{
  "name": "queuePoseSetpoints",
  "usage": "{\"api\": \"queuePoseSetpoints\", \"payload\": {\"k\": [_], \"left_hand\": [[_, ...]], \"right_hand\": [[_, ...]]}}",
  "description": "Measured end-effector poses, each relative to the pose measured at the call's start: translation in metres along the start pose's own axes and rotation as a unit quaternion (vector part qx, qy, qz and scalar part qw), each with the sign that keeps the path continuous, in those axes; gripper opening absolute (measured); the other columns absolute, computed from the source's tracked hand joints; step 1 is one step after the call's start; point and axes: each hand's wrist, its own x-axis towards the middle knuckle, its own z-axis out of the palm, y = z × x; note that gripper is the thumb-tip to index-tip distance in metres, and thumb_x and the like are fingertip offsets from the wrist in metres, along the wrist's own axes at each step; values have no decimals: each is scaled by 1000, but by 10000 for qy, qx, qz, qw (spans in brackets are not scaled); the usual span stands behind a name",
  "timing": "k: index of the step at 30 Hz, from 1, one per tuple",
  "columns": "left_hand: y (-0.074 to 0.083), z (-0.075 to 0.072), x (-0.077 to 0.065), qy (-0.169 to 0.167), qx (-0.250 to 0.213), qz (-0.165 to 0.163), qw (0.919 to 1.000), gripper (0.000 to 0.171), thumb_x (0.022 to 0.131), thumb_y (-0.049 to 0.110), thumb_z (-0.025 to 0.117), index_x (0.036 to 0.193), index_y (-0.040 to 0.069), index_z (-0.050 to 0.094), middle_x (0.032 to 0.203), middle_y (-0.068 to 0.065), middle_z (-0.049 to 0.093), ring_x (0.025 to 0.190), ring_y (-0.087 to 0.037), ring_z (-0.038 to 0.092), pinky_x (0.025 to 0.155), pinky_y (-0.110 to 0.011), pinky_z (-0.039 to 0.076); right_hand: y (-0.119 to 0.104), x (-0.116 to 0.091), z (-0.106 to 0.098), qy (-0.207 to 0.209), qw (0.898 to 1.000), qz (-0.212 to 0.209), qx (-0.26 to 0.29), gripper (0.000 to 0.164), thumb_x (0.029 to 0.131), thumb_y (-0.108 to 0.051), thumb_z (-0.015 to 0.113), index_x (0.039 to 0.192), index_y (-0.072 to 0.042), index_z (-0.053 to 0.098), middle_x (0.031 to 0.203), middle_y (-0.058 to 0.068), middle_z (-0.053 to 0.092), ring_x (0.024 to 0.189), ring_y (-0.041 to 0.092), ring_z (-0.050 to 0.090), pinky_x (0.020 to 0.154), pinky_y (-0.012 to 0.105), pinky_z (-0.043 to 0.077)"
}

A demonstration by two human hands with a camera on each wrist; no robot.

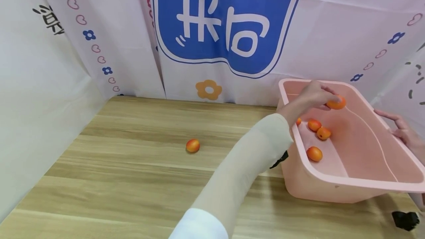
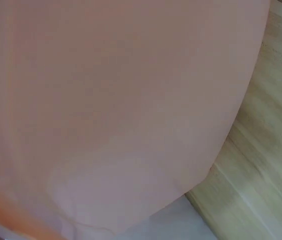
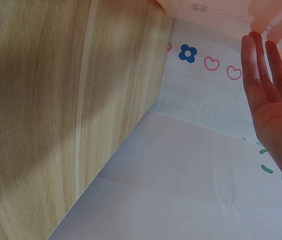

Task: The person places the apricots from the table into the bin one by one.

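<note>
My left hand (image 1: pixel 318 95) reaches over the near rim of a pink plastic bin (image 1: pixel 362 183) and pinches a small orange fruit (image 1: pixel 336 102) inside it, above the bottom. Below lie several orange-red fruits, one (image 1: pixel 314 153) nearer the front and another (image 1: pixel 323 133) farther back. My right hand (image 1: pixel 403 132) is at the bin's right rim; in the right wrist view, the hand (image 3: pixel 276 100) has straight fingers, their tips against the bin's outer wall. The left wrist view is mostly filled by blurred pink bin wall (image 2: pixel 146 90), and the hand itself does not show clearly there.
One orange-red fruit (image 1: pixel 193 145) lies on the wooden table (image 1: pixel 132 180), left of the bin. White printed cloth (image 1: pixel 232 87) hangs behind the table and at both sides. A black object (image 1: pixel 405 220) shows near the lower right corner.
</note>
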Motion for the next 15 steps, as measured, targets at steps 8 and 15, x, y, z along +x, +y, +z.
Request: {"api": "queuePoseSetpoints", "payload": {"k": [8, 15], "left_hand": [[-2, 9, 5, 210, 242, -413, 9986, 12, 90, 12, 82, 81, 10, 73, 73, 4, 63, 65, -14, 62, 63, -21, 59], [-5, 12, 7, -1, 580, -708, 9958, 20, 88, 12, 82, 75, 8, 67, 71, 0, 61, 68, -18, 64, 61, -24, 57]], "right_hand": [[2, 2, -2, -361, 9991, -179, 93, 87, 89, 22, 9, 143, -25, 59, 58, -3, 57, 33, 21, 30, 30, 28, 31], [2, 1, -4, -353, 9993, -112, -41, 86, 90, 22, 10, 143, -27, 58, 52, -2, 51, 30, 19, 32, 29, 29, 30]]}}
